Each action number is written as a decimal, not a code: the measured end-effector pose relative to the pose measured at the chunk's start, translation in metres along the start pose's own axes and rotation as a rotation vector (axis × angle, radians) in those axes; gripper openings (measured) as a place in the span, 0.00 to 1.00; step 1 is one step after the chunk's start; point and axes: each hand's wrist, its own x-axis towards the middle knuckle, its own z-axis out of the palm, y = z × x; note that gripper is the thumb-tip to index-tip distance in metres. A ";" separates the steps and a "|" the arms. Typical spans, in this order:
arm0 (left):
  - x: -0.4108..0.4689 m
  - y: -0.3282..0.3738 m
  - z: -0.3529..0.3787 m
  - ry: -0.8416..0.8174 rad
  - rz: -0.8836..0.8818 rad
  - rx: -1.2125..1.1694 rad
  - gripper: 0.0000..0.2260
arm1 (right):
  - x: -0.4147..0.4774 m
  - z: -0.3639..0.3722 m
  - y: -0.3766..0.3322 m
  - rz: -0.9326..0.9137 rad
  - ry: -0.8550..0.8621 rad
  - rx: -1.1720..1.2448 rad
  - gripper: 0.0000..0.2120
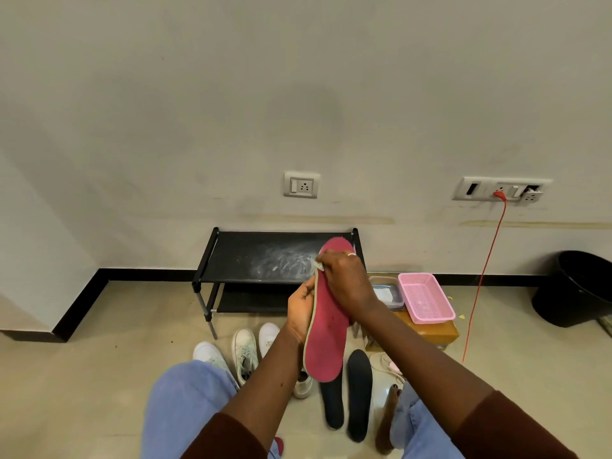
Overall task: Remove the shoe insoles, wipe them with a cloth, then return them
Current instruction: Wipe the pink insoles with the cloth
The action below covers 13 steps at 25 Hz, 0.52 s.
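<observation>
I am holding the red insole (pixel 326 339) up in front of me, above the shoes on the floor and in front of the black shoe rack (pixel 261 256). My left hand (pixel 299 309) is closed on the insole's left edge near its middle, thumb on the face and fingers behind. My right hand (pixel 344 279) is closed over a small pale cloth (pixel 318 266), only a corner of which shows, and is pressing it against the upper part of the red face.

Step in hand, as I judge it: wiping. To do it well I am bracing the flexible insole from behind with the left fingers so it does not buckle under the cloth, and working in long strokes along its length from toe to heel, covering the edges as well as the centre.

The insole's long axis is running nearly upright, leaning slightly. The rounded toe end is pointing up and away toward the wall; the heel end is pointing down toward my knees. Its red face is turned toward me.

Two dark insoles (pixel 359 392) are lying on the floor below, beside the white shoes (pixel 245 352).
</observation>
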 end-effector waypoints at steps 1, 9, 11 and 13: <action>0.000 -0.004 -0.001 0.033 0.000 0.015 0.20 | 0.005 0.000 0.002 0.012 0.002 -0.013 0.11; 0.001 -0.006 0.002 -0.093 -0.116 -0.049 0.29 | -0.008 0.002 0.001 -0.062 -0.059 -0.031 0.11; 0.003 -0.006 0.001 -0.137 -0.136 -0.056 0.33 | -0.024 0.004 -0.006 -0.096 -0.073 -0.040 0.12; 0.000 -0.007 0.003 -0.167 -0.138 -0.053 0.34 | -0.028 0.004 -0.005 -0.087 -0.067 -0.031 0.13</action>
